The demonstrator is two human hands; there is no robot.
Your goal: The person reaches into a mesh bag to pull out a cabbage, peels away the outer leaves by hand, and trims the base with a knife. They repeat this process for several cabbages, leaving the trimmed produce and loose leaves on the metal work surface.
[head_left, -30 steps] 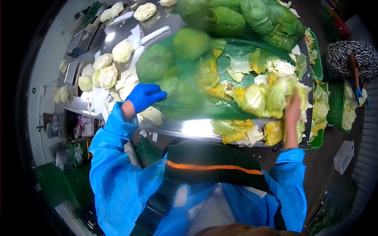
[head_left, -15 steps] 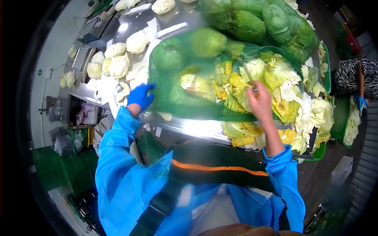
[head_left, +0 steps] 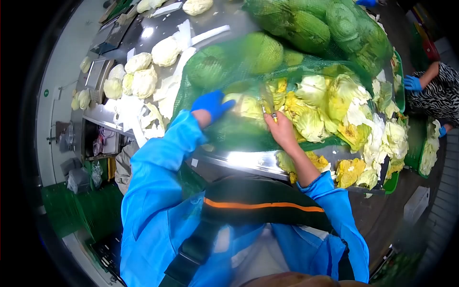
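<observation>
- Two hands work over one green mesh bag [head_left: 227, 133] – it lies flat along the near side of the metal table [head_left: 253, 160].
- The left hand [head_left: 209, 105], in a blue glove, has its fingers partly curled beside a pale cabbage [head_left: 249, 106] on the bag; blur hides whether it touches or grips anything.
- The bare right hand [head_left: 282, 128] is closed around a knife [head_left: 268, 106], blade pointing away from the body.
- Loose yellowed leaves [head_left: 306, 115] lie just right of the knife.
- The cabbage is probably heavy, firm and smooth – best steadied by a spread palm on its rounded side, clear of the blade.
- The leaves look light, limp and easily torn, so gather them by the handful; the mesh should flex and may snag.
</observation>
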